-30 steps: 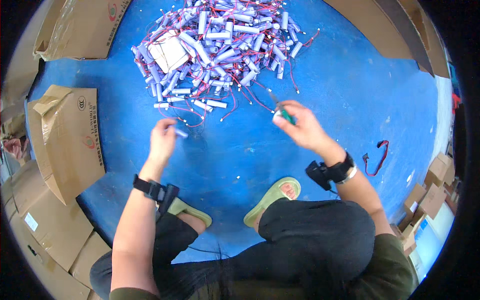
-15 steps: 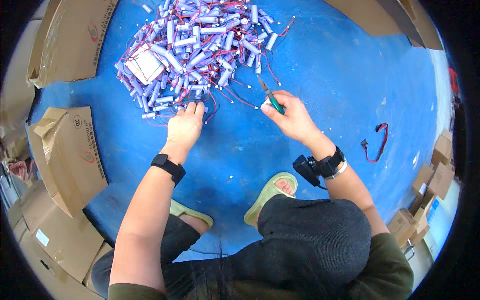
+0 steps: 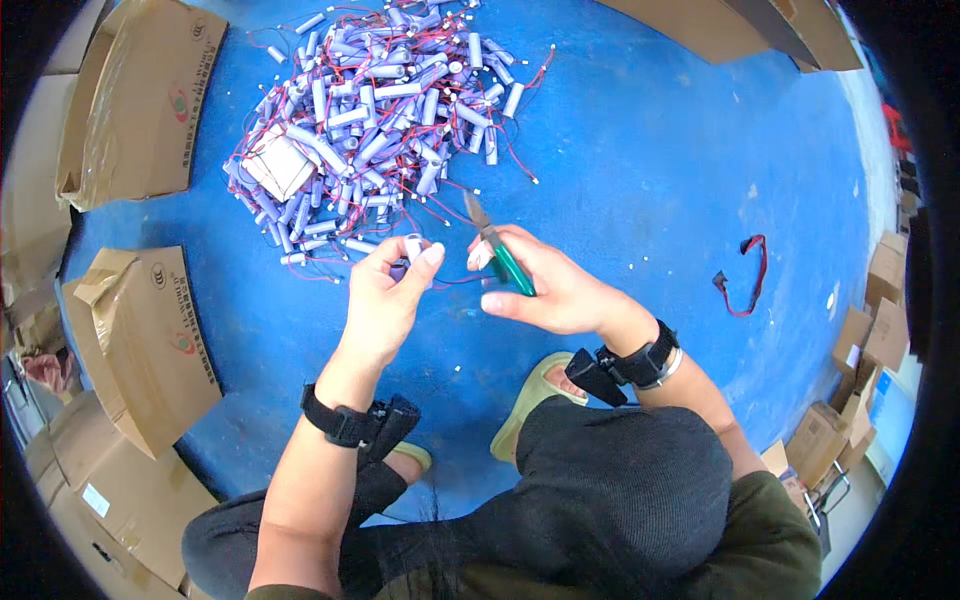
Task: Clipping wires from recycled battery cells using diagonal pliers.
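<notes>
My left hand (image 3: pixel 382 300) is closed on a purple cylindrical battery cell (image 3: pixel 413 246), pinched between thumb and fingers just in front of the pile. From the cell a thin red wire (image 3: pixel 458 281) runs toward my right hand (image 3: pixel 560 288). That hand is wrapped round a pair of green-handled cutting pliers (image 3: pixel 512 268), its metal jaws pointing up and left. By the right fingertips something small and white shows, which I cannot make out clearly. Beyond both hands lies a large heap of purple battery cells (image 3: pixel 350 115) with red and black leads and white connectors.
A white block (image 3: pixel 280 168) sits on the heap's left side. Open cardboard boxes (image 3: pixel 140 340) stand along the left, with more cartons (image 3: pixel 855 345) at the right. A red-and-black cable (image 3: pixel 763 275) lies on the blue floor (image 3: pixel 640 180).
My left hand has drawn back from the heap's edge with a battery cell. My right hand has come left and nearer with the pliers, close to the left hand.
</notes>
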`<state>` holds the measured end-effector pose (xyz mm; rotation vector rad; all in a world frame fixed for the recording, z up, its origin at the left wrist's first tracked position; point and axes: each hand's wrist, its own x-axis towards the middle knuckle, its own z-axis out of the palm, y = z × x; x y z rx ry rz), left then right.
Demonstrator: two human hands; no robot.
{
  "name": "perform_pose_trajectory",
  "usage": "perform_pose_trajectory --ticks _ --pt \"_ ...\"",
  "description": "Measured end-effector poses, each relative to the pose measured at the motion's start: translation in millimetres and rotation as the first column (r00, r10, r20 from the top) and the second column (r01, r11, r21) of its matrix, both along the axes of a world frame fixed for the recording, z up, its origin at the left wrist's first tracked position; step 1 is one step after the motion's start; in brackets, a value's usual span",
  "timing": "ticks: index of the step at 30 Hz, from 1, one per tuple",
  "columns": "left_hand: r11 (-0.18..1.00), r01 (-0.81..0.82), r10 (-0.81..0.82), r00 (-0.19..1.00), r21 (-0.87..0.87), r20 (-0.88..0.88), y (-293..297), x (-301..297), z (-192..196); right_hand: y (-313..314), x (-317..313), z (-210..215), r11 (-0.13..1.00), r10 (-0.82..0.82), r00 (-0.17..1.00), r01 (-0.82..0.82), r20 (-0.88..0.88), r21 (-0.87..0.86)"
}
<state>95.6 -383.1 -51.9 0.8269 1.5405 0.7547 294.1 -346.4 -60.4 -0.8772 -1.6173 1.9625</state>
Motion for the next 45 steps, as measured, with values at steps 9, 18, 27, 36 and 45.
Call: perform_pose_trajectory --ticks 9,18,27,36,45 --pt "0.997 -0.059 0.071 0.95 -0.046 0.303 -12 5 13 9 12 13 0.592 -0.31 0.793 -0.27 0.524 0.76" --pt "0.985 -0.133 0.174 0.774 -0.112 0.609 -11 3 16 5 8 13 0.46 -0.371 0.777 -0.321 0.508 0.827" --pt "0.983 -0.12 0.183 0.747 -0.141 0.639 -12 6 18 -2 1 15 0.407 -0.499 0.734 -0.27 0.46 0.873" --pt "0.995 0.036 -0.066 0.928 0.089 0.368 -11 -2 26 0 3 23 0.567 -0.34 0.842 -0.172 0.419 0.806" --pt "0.957 0.223 -0.268 0.924 0.183 0.273 -5 -21 38 7 6 41 0.355 -0.391 0.792 -0.341 0.469 0.871"
